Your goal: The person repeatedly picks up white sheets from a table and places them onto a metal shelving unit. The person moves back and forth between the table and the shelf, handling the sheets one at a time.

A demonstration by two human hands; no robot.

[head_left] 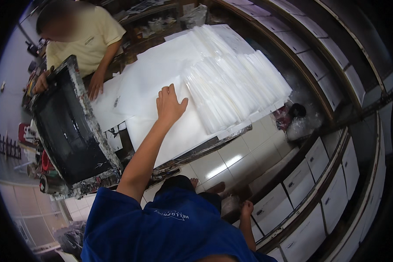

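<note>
Blue short-sleeved cloth shirt (pixel 161 227) fills the foreground, and out of it the wearer's left hand (pixel 171 104) reaches across to broad, flat white sheets (pixel 159 142) spread over the table. Fingers loosely bent and slightly parted, thumb out to the side, nothing visible in the grip; whether the fingertips press on the sheets, I cannot tell. Just right of that hand sits a thick, overlapping stack of glossy white plastic sleeves (pixel 233 83).

Down low, the right hand (pixel 247 208) hangs near white cardboard boxes (pixel 273 209) on the shelving, fingers curled in; whether they hold anything, I cannot tell.

Over at the left, a co-worker in a pale yellow shirt (pixel 89 37) has one hand at the edge of a tilted, paint-crusted frame with a dark panel (pixel 72 126), the other on the sheets' near-left end.
</note>
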